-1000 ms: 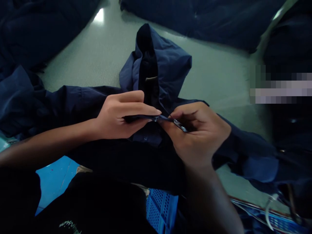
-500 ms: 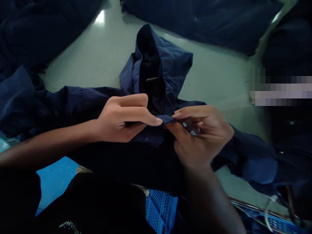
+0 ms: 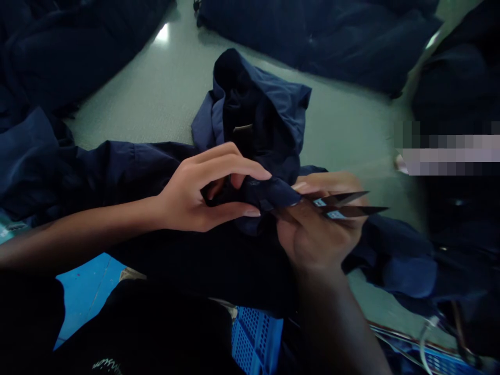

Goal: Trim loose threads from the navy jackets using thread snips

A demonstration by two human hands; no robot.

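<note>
A dark navy hooded jacket (image 3: pixel 156 156) is spread before me, its hood (image 3: pixel 281 104) pointing away. My right hand (image 3: pixel 324 224) pinches an edge of the fabric between thumb and forefinger. The same hand also holds thread snips (image 3: pixel 347 205), whose two dark blades stick out to the right, slightly apart, with pale labels near their base. My left hand (image 3: pixel 211 187) is at the left of the pinched flap, its thumb and forefinger spread around it. The forefinger tip is at the cloth; the other fingers are partly hidden behind it.
Dark garments lie on the pale table (image 3: pixel 133 99) at the far left, the back (image 3: pixel 324 36) and the right. A blurred-out patch is at the right edge. Below the table are a blue crate (image 3: pixel 255 338) and a blue surface (image 3: pixel 84 291). A white cable (image 3: pixel 424 344) hangs at lower right.
My left thumb and forefinger have parted from their pinch on the fabric edge. My right hand has turned, bringing the snips' blades into view, and the held flap has folded over.
</note>
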